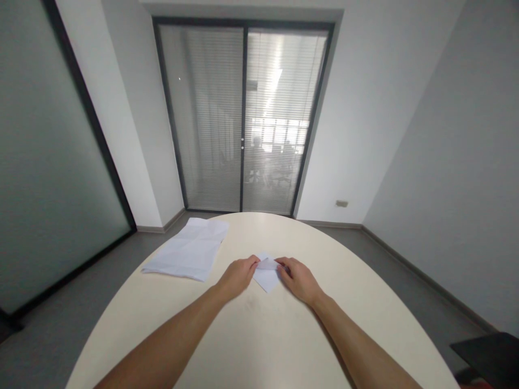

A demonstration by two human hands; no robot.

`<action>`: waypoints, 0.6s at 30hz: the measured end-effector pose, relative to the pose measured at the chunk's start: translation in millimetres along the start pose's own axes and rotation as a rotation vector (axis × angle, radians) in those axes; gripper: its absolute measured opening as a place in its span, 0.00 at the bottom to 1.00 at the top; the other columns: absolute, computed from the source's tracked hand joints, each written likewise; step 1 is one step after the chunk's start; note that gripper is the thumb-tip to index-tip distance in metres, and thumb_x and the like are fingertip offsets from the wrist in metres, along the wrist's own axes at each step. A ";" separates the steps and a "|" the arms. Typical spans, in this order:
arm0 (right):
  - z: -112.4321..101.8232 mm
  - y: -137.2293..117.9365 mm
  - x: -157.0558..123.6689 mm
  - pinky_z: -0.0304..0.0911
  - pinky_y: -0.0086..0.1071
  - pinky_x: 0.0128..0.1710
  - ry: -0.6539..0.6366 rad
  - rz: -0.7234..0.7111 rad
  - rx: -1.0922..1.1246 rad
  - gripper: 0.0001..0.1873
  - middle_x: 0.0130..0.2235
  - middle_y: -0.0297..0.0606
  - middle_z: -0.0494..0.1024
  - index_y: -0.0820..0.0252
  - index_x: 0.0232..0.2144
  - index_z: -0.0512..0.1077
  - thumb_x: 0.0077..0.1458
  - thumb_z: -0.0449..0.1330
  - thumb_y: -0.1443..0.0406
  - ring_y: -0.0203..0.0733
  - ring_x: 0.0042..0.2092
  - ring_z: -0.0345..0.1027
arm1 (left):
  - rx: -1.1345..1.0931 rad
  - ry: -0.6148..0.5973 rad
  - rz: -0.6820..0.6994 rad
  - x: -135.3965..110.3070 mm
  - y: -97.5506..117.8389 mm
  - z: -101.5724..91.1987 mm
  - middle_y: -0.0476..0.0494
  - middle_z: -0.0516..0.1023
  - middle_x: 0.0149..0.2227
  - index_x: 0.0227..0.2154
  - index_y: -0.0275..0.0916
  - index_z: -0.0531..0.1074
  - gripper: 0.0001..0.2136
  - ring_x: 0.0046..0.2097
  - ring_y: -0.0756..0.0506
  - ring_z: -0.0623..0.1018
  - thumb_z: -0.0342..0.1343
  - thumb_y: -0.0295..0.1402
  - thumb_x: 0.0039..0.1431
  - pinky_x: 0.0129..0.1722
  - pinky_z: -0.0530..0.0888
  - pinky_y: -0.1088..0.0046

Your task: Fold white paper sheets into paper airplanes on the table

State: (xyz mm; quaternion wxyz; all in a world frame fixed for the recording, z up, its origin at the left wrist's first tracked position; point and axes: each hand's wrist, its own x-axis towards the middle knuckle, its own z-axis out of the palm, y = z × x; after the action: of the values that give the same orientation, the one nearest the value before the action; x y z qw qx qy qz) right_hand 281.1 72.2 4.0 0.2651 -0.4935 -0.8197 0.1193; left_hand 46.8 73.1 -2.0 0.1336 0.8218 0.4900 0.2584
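A small sheet of white paper (267, 280), folded to a diamond-like shape, lies on the pale round table (251, 346) with one corner pointing toward me. My left hand (239, 275) pinches its left side between thumb and fingers. On the opposite side, my right hand (299, 278) is closed on the paper's right corner, fingertips on the upper layer. A fold runs across the upper part between the two hands. The fingertips partly hide both side corners.
Larger white sheets (190, 251) lie at the table's left edge, slightly overhanging it. Beyond the table stands a glass door with blinds (243, 119). A dark object, perhaps a chair (486, 354), is at the lower right.
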 end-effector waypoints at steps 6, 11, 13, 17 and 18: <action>3.6 6.2 1.2 0.63 0.35 0.45 0.023 0.034 -0.009 0.18 0.42 0.41 0.78 0.56 0.51 0.71 0.65 0.47 0.60 0.44 0.44 0.71 | -0.051 0.051 0.024 2.4 -4.9 3.1 0.46 0.81 0.37 0.43 0.43 0.73 0.12 0.38 0.45 0.79 0.43 0.32 0.69 0.37 0.68 0.73; 5.7 7.1 1.3 0.62 0.35 0.41 0.042 0.035 0.023 0.16 0.39 0.39 0.77 0.55 0.50 0.68 0.65 0.47 0.61 0.43 0.41 0.71 | -0.069 0.084 0.032 3.8 -7.1 4.9 0.45 0.81 0.39 0.43 0.42 0.74 0.12 0.39 0.45 0.79 0.45 0.31 0.68 0.40 0.70 0.72; 5.6 6.5 0.9 0.62 0.34 0.38 0.051 0.032 0.038 0.15 0.37 0.37 0.77 0.55 0.50 0.66 0.65 0.47 0.61 0.43 0.39 0.71 | -0.068 0.093 0.036 4.2 -8.1 5.7 0.44 0.81 0.40 0.43 0.41 0.74 0.12 0.40 0.45 0.78 0.46 0.30 0.67 0.42 0.71 0.71; 4.6 5.3 0.1 0.62 0.33 0.36 0.072 0.017 0.073 0.14 0.34 0.35 0.76 0.54 0.51 0.64 0.64 0.48 0.62 0.42 0.36 0.70 | -0.067 0.115 0.022 5.0 -9.9 6.8 0.42 0.81 0.42 0.45 0.39 0.74 0.11 0.43 0.43 0.78 0.48 0.28 0.64 0.46 0.72 0.69; 4.5 5.2 0.0 0.63 0.33 0.36 0.076 0.012 0.083 0.15 0.35 0.35 0.76 0.54 0.51 0.64 0.64 0.49 0.62 0.42 0.36 0.70 | -0.071 0.118 0.016 5.2 -10.0 6.9 0.42 0.81 0.43 0.45 0.39 0.74 0.12 0.44 0.43 0.78 0.49 0.28 0.64 0.47 0.72 0.68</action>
State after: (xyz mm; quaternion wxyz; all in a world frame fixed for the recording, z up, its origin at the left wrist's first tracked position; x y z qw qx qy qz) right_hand 282.6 74.9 -2.1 0.3156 -0.4910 -0.8005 0.1360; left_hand 45.2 82.7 -10.9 0.1314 0.8039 0.4809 0.3245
